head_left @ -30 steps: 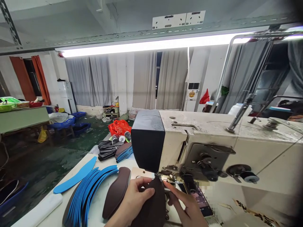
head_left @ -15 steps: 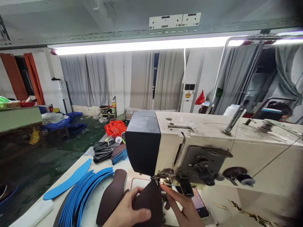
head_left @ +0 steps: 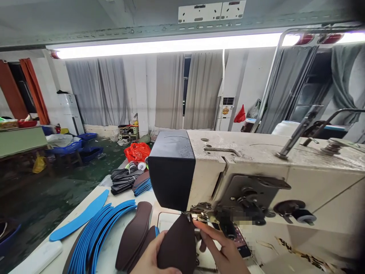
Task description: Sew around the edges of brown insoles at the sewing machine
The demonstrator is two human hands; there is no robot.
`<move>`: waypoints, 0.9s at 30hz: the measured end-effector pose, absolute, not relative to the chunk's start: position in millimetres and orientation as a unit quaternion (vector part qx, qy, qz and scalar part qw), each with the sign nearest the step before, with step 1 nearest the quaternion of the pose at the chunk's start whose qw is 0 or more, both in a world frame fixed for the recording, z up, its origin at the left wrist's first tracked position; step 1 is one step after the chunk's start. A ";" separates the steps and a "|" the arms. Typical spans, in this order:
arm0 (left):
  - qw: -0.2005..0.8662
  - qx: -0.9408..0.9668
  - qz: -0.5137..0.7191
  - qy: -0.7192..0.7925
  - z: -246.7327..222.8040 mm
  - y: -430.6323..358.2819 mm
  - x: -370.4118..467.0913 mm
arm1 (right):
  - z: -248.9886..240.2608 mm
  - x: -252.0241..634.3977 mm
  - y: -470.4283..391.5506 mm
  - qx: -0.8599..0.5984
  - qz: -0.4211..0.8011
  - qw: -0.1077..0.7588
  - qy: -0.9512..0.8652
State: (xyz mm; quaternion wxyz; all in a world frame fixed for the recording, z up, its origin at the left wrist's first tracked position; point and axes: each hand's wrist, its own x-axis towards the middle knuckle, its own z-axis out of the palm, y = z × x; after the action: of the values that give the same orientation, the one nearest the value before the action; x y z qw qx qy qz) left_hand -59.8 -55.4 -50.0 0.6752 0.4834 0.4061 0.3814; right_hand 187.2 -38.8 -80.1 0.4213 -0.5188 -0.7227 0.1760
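Observation:
A dark brown curved padded piece point(head_left: 178, 243) sits with its narrow end under the needle area of a sewing machine point(head_left: 209, 179). My left hand point(head_left: 152, 257) is closed on the piece's left side, the thumb lying across its face at the bottom of the view. At the piece's right edge, close to the presser foot, my right hand point(head_left: 222, 249) has its index fingertip against the material; its other fingers are bent below. The underside of the piece and the fingers behind it are hidden.
Left of my hands lie stacked brown pieces point(head_left: 134, 232), a fanned stack of blue-edged pieces point(head_left: 94, 236) and a single blue piece point(head_left: 81, 217). Black bundled pieces point(head_left: 125, 180) and a red bag point(head_left: 137, 152) are farther back. A phone point(head_left: 242, 243) rests right of the machine's needle.
The view has shifted slightly. My left hand sits lower on the brown piece, uncovering more of its face. The narrow end stays at the needle, and my right hand has barely moved.

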 end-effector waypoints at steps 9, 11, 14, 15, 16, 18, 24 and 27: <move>0.704 0.426 0.439 0.360 -32.6 -39.6 -36.8 | -72.4 181.0 -41.8 -0.504 0.180 0.465 -0.705; 0.706 0.407 0.453 0.362 -34.1 -36.3 -32.6 | -70.0 179.9 -42.1 -0.495 0.192 0.470 -0.705; 0.688 0.416 0.476 0.357 -41.2 -30.8 -25.6 | -66.9 180.8 -42.3 -0.480 0.227 0.453 -0.716; 0.677 0.423 0.485 0.356 -44.0 -29.2 -22.7 | -66.4 181.4 -42.3 -0.482 0.239 0.442 -0.718; 0.665 0.428 0.497 0.357 -46.4 -28.2 -19.5 | -66.1 182.1 -42.4 -0.486 0.245 0.434 -0.718; 0.636 0.429 0.527 0.367 -49.8 -28.3 -12.5 | -66.6 183.0 -42.4 -0.498 0.239 0.424 -0.718; 0.604 0.418 0.563 0.379 -47.7 -45.3 5.4 | -63.1 183.1 -42.5 -0.497 0.181 0.428 -0.733; 0.634 0.376 0.560 0.377 -44.7 -52.8 6.5 | -59.1 183.2 -42.8 -0.488 0.165 0.430 -0.741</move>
State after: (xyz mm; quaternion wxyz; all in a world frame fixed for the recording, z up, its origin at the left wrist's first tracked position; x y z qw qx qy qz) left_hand 6.5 -52.8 -44.7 0.6345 0.3758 0.3769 0.5605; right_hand 183.2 -42.8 -59.1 0.4298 -0.4885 -0.7413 0.1647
